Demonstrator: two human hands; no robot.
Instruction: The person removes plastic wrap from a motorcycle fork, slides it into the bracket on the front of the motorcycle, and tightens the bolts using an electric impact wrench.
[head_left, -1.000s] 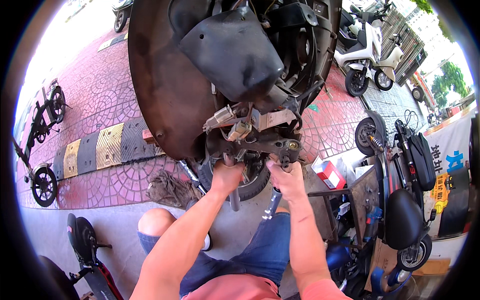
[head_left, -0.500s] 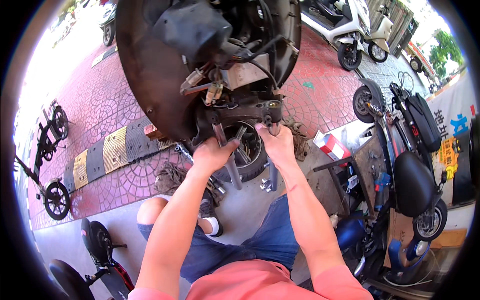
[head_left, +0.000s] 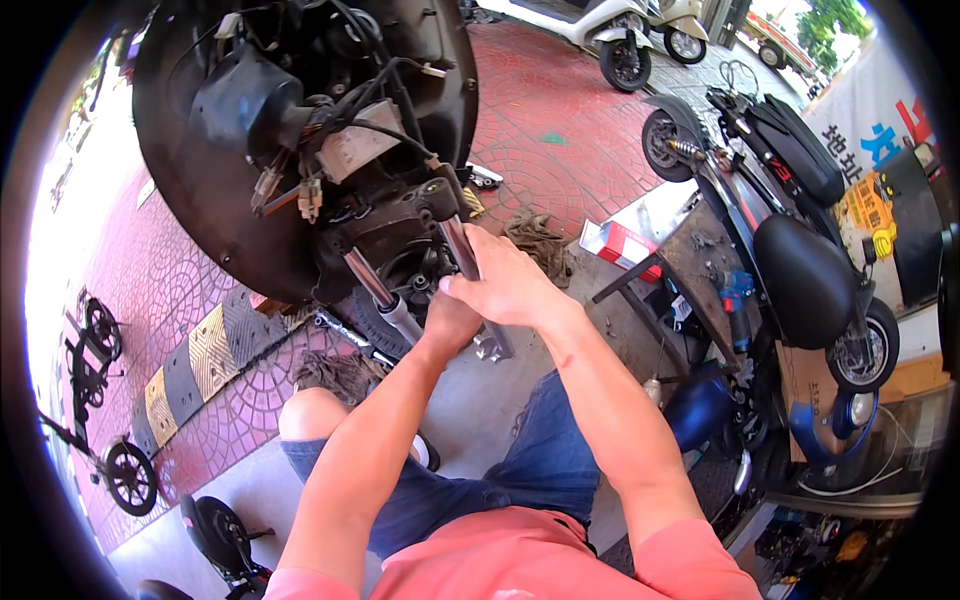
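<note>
A scooter's dark front body (head_left: 190,180) hangs open before me, with loose wires and connectors (head_left: 310,195) on it. Two fork legs point down towards me from its fork clamp (head_left: 435,198). My right hand (head_left: 510,278) is closed round the upper tube of the right fork leg (head_left: 459,246). Just below and beside it, my left hand (head_left: 452,322) is at the same leg, closed, its fingers partly hidden. The left fork leg (head_left: 398,315) has no hand on it. A wheel (head_left: 372,316) shows partly behind the legs.
Rags (head_left: 538,247) lie on the ground, another rag (head_left: 335,374) by my knee. A metal stand (head_left: 690,262) to the right holds a red-and-white box (head_left: 622,246) and a blue power drill (head_left: 738,292). Beyond it stands a black scooter (head_left: 810,270); a striped speed bump (head_left: 207,348) runs at left.
My left hand has let go of the left fork leg and moved over to the right one. My right hand stays on the right leg. The view has shifted, so the scooter sits further left.
</note>
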